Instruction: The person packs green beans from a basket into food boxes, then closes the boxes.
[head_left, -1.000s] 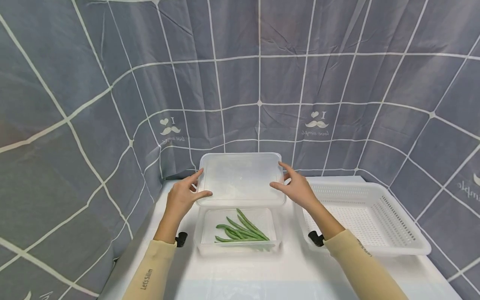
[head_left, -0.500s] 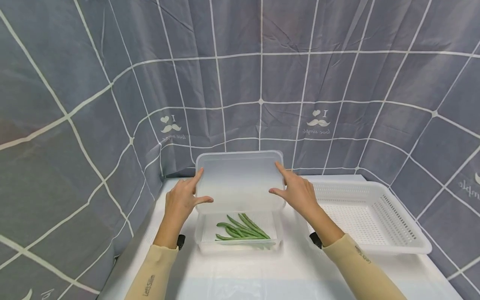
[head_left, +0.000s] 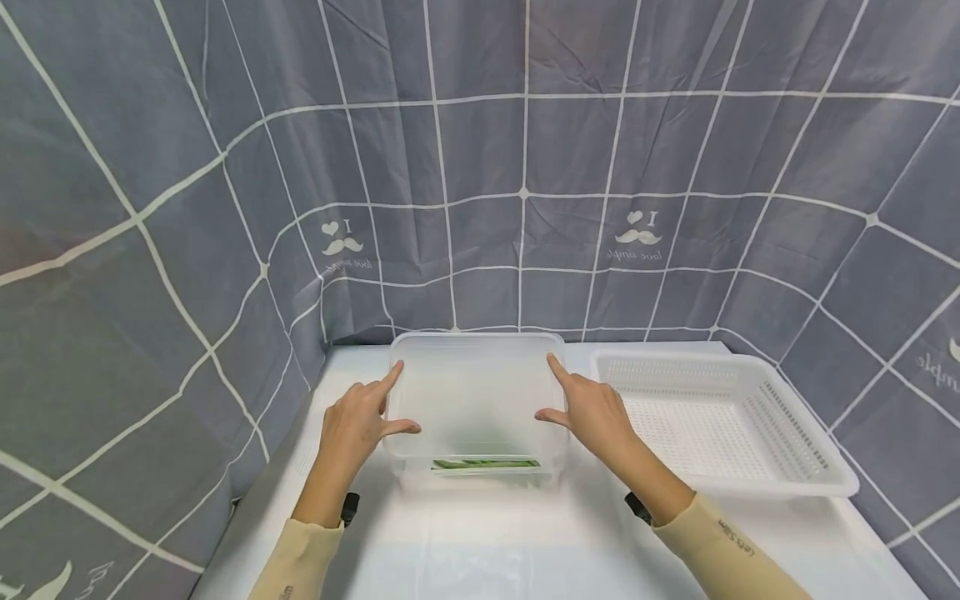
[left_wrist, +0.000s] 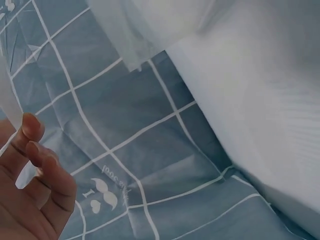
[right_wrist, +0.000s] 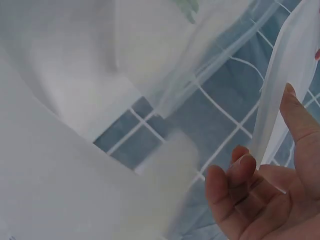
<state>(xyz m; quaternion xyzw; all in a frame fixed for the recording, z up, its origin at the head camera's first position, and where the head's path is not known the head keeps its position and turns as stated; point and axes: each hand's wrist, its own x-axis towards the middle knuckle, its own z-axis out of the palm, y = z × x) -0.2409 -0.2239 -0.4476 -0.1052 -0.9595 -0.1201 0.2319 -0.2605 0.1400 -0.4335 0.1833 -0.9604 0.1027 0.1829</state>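
Note:
A translucent plastic lid (head_left: 480,383) is held at its two short ends by my hands, covering most of a clear plastic container (head_left: 414,477) from this angle. Green beans (head_left: 486,463) show through the strip between the lid's front edge and the container's front wall. My left hand (head_left: 358,423) grips the lid's left edge, thumb and index finger over the top and the rest curled beneath. On the right edge, my right hand (head_left: 600,415) holds it likewise. The right wrist view shows the lid (right_wrist: 292,70) apart from the container (right_wrist: 175,65) on that side.
To the right of the container sits a white perforated basket (head_left: 750,483). Both stand on a white table (head_left: 480,558). A grey curtain (head_left: 480,142) with white grid lines hangs behind and along both sides.
The lid has come down and toward me over the container, both hands moving with it. Most of the green beans, visible a second ago, are now behind the lid.

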